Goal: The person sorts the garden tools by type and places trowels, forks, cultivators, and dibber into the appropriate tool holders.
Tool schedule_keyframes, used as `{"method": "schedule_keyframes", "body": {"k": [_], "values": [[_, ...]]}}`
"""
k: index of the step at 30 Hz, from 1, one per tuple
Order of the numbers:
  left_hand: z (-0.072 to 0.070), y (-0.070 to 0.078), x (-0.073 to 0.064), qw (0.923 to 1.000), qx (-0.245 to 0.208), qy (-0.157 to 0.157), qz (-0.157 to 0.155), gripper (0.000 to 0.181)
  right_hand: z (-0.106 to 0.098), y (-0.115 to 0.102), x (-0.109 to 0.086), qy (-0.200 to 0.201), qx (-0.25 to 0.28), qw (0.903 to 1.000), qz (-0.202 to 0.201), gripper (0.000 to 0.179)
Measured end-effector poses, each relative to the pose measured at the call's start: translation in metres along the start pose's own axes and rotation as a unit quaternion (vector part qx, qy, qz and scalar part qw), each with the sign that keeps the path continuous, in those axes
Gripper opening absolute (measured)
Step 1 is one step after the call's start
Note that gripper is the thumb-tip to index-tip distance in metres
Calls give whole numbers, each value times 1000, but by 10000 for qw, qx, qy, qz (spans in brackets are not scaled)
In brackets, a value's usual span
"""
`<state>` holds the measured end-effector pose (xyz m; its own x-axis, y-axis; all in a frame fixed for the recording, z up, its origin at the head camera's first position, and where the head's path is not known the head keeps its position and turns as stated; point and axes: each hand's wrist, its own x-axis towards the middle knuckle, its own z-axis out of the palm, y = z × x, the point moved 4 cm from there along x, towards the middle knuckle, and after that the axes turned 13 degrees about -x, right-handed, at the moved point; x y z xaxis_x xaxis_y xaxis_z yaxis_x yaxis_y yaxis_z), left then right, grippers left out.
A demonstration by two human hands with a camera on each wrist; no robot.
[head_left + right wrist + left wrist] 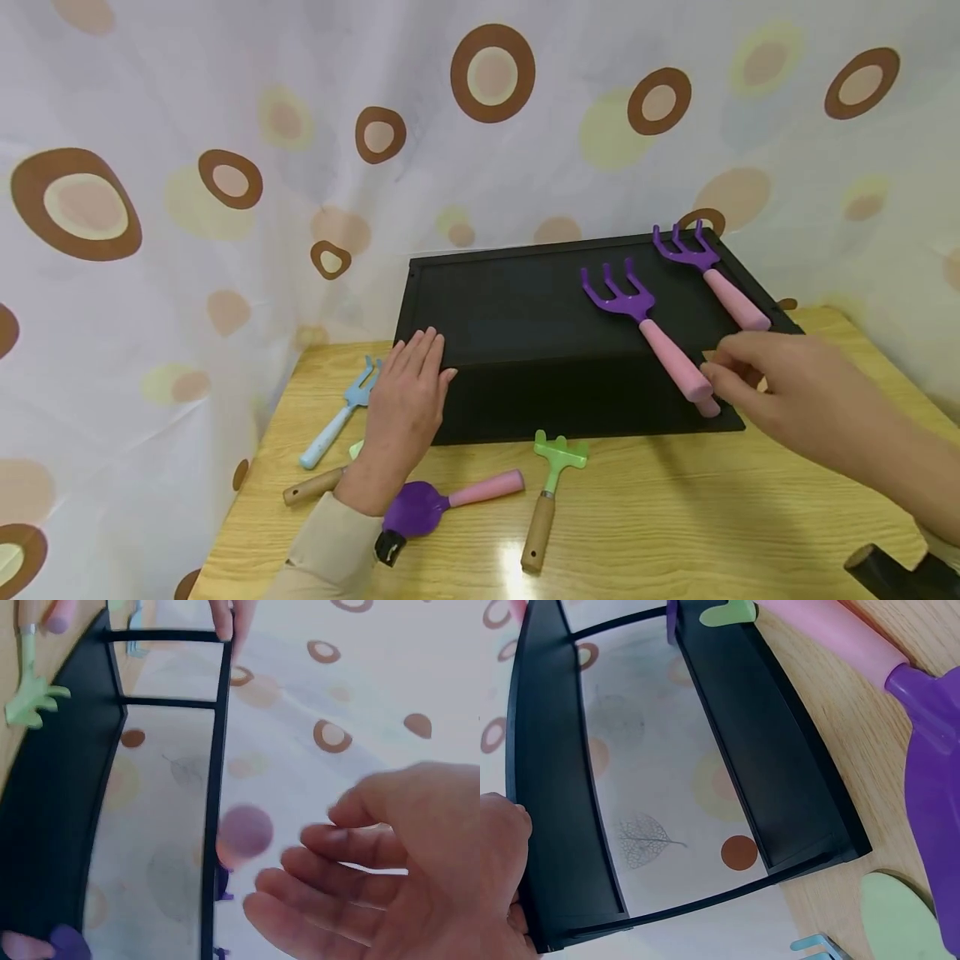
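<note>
A black shelf rack (pixel 510 308) stands on the table. My left hand (pixel 405 400) rests on its front left edge, fingers straight and together. Two hand forks with purple tines and pink handles lie on the top panel, one nearer (pixel 675 358) and one farther right (pixel 731 296). My right hand (pixel 780 379) hovers close to their handle ends, fingers loosely bent. In the right wrist view that hand (pixel 352 877) holds nothing, and a blurred pink handle end (pixel 247 831) shows beyond it. Another pink handle (pixel 707 407) sticks out below the top panel.
In front of the rack lie a purple scoop with pink handle (pixel 416 508) and a green rake with wooden handle (pixel 540 529). To the left are a light blue fork (pixel 326 437) and a wooden handle (pixel 313 487), partly behind my left arm. A patterned curtain (pixel 300 83) hangs behind.
</note>
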<state>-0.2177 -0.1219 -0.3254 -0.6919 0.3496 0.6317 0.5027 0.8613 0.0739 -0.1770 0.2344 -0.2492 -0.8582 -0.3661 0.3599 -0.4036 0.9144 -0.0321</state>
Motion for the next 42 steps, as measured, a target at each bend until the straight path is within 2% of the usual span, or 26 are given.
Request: {"method": "schedule_keyframes", "body": {"k": [4,9,12,18,22,25,30,37,42], "values": [[1,1,2,10000,-4,-27,29,45,11,-4,-10,-135,372,9980,-492,27],[1,0,0,10000,-5,-92,-26,47,19,-13,-6,-85,758,9945,-713,20],[0,1,-2,10000,-31,-41,22,47,21,-16,-5,-86,863,9937,-711,16],[4,2,-3,9998,-63,45,183,46,28,-18,8,-52,1403,9869,-798,16],[3,1,-4,9991,-164,244,289,44,33,-21,16,-201,1640,9840,-663,12],[2,-1,-4,9984,-208,422,327,49,36,-21,23,-385,1838,9809,-513,12],[-3,-3,-7,9970,-261,635,361,53,39,-25,28,-375,2106,9750,-595,13],[-3,-1,-4,9978,-247,489,374,50,42,-25,31,-262,1980,9792,-363,15],[0,-1,-4,9991,-183,334,186,47,45,-22,26,-59,2009,9784,-483,15]]}}
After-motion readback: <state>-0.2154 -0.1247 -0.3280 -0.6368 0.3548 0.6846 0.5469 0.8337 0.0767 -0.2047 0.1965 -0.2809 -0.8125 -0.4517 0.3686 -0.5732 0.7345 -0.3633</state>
